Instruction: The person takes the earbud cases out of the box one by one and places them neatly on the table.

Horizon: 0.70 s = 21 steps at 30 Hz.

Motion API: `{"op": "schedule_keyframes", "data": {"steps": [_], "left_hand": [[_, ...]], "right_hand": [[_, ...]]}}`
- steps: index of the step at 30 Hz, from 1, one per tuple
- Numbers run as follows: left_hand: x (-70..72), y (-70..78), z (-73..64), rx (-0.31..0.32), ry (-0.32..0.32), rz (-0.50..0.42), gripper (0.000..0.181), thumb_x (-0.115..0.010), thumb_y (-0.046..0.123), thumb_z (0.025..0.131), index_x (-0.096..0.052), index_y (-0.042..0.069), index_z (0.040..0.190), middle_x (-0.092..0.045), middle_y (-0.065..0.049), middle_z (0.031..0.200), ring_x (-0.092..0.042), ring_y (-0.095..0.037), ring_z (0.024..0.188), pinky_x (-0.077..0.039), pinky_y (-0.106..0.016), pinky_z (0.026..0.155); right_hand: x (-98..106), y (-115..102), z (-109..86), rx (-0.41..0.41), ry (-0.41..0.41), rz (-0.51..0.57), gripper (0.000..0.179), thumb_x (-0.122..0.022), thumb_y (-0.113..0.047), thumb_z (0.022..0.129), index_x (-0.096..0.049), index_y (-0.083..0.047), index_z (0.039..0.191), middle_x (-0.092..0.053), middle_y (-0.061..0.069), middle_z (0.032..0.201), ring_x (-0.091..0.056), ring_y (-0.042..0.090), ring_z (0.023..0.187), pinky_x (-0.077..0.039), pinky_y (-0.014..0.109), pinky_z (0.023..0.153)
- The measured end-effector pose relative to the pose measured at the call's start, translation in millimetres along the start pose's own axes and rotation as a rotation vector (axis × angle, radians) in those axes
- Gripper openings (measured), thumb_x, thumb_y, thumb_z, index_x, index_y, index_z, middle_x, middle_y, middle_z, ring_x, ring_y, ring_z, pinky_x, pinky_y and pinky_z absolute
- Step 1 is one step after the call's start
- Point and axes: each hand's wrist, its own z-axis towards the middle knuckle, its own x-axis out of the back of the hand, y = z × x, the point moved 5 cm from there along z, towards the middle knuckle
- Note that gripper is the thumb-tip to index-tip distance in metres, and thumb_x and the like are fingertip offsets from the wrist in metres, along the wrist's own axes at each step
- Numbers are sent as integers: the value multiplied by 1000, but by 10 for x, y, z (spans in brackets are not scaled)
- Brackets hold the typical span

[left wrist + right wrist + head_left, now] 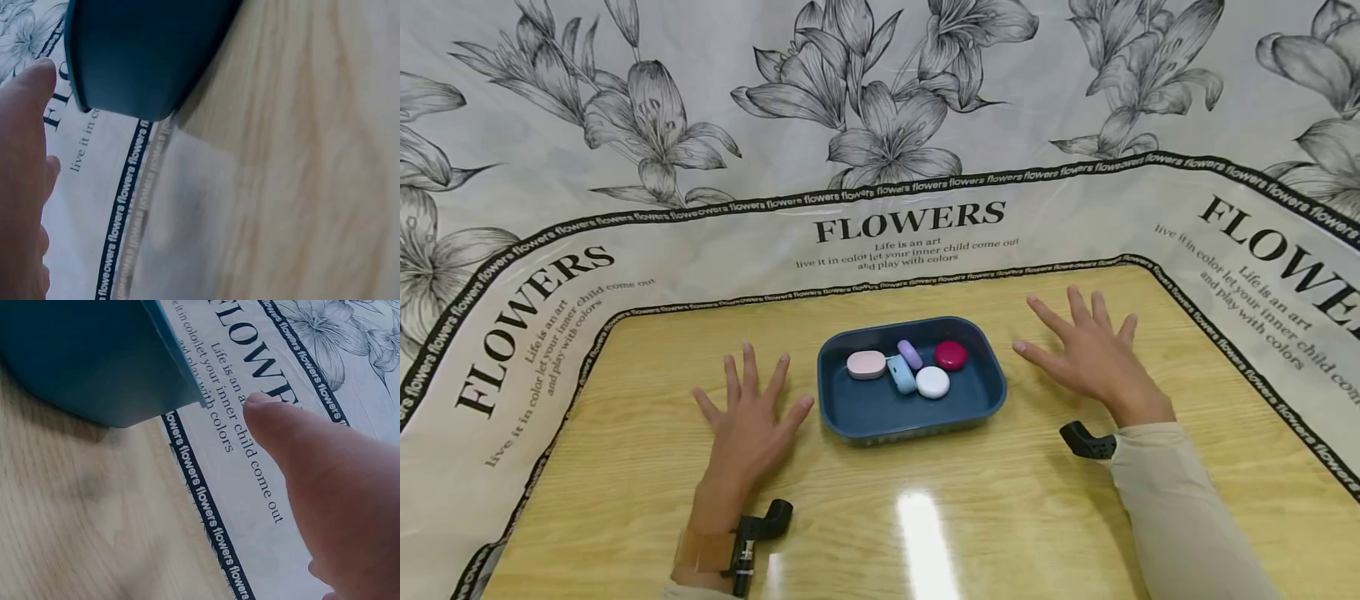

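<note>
A dark blue rectangular tray stands on the table between my two hands. Inside it lie a pale pink oval case, a light blue case, a purple oblong piece, a round white case and a round dark red case. My left hand, fingers spread and holding nothing, is left of the tray, its thumb tip close to the wall. To the right, my right hand also has its fingers spread, nothing in it. Both wrist views show the tray's outer wall beside a thumb.
The wood-grain table has a glare spot toward the front. A white flower-printed sheet with black lettered bands borders the table at the back and both sides. Each wrist wears a black camera mount.
</note>
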Motion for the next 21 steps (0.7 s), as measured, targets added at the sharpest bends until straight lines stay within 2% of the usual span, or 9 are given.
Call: {"op": "schedule_keyframes", "data": {"steps": [4, 9, 17, 21], "left_hand": [[-29, 24, -11, -11, -1, -20, 78, -33, 72, 97, -25, 29, 161, 8, -13, 167, 19, -35, 149, 20, -74, 102], [-26, 77, 5, -36, 1, -21, 77, -32, 71, 98, -29, 27, 160, 5, -12, 167, 11, -37, 151, 21, -72, 103], [21, 120, 14, -62, 75, -33, 63, -38, 58, 103, -51, 15, 147, -32, -18, 159, -21, -37, 149, 11, -74, 107], [-26, 169, -7, -67, 56, -72, 60, -39, 56, 104, -54, 15, 145, -41, -16, 155, -31, -37, 145, 8, -75, 108]], "right_hand": [[-34, -59, 16, 13, -8, -16, 85, -41, -77, 91, -19, -34, 161, 3, 28, 163, 12, 53, 146, 7, 86, 95], [-49, -80, 13, 27, -2, -21, 83, -41, -75, 93, -20, -33, 161, 0, 28, 163, 7, 53, 146, 5, 85, 97], [-50, -129, 51, 89, 25, 66, 76, -46, -64, 98, -21, -30, 162, -8, 29, 163, -7, 53, 146, -12, 78, 105], [-68, -177, 48, 111, 14, 74, 75, -48, -62, 98, -23, -30, 161, -12, 29, 162, -13, 53, 146, -16, 75, 106]]}}
